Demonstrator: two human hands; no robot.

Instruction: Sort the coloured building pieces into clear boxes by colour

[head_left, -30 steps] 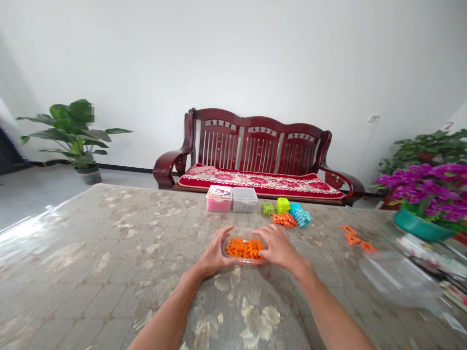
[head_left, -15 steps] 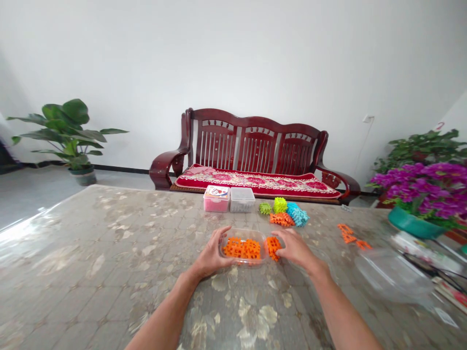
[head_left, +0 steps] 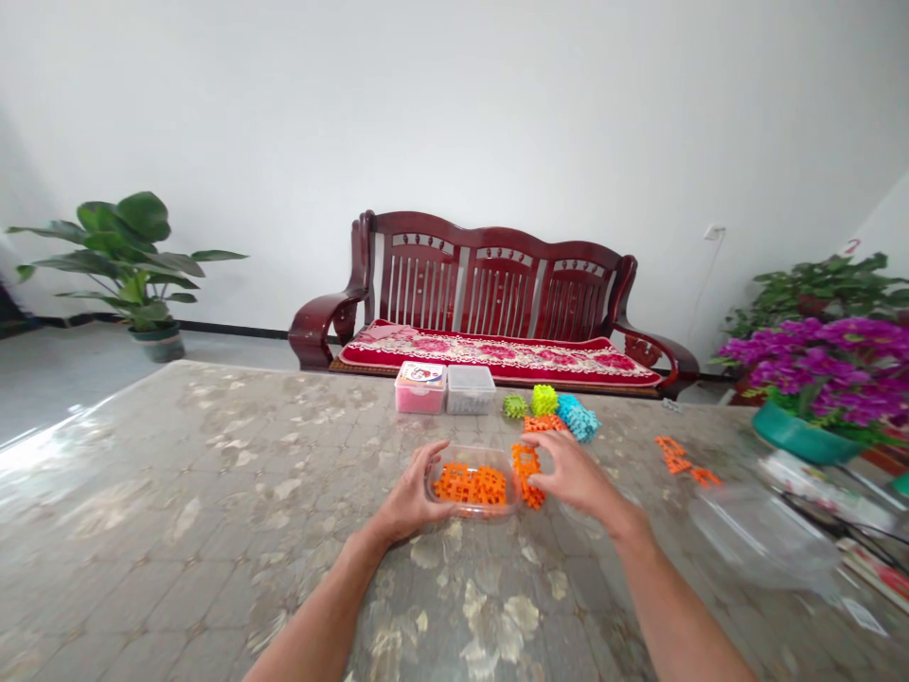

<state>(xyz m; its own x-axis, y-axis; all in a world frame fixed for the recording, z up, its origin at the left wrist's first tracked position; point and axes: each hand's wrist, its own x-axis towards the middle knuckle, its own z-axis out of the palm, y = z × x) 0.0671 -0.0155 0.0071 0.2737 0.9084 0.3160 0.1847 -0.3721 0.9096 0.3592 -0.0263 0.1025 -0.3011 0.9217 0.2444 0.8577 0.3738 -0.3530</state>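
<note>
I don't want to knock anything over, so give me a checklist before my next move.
1. Left hand steadying the clear box: ok, at its left side.
2. Clear box open on top: ok.
3. Orange pieces below its rim: ok.
4. Right hand free: not ok, grasping the orange block.
5. Orange block clear of the box wall: cannot tell.
6. Loose orange pieces away from both hands: ok.

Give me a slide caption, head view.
Left hand gripping a clear plastic tub of orange lattice pieces, right hand holding an orange lattice block beside it.
</note>
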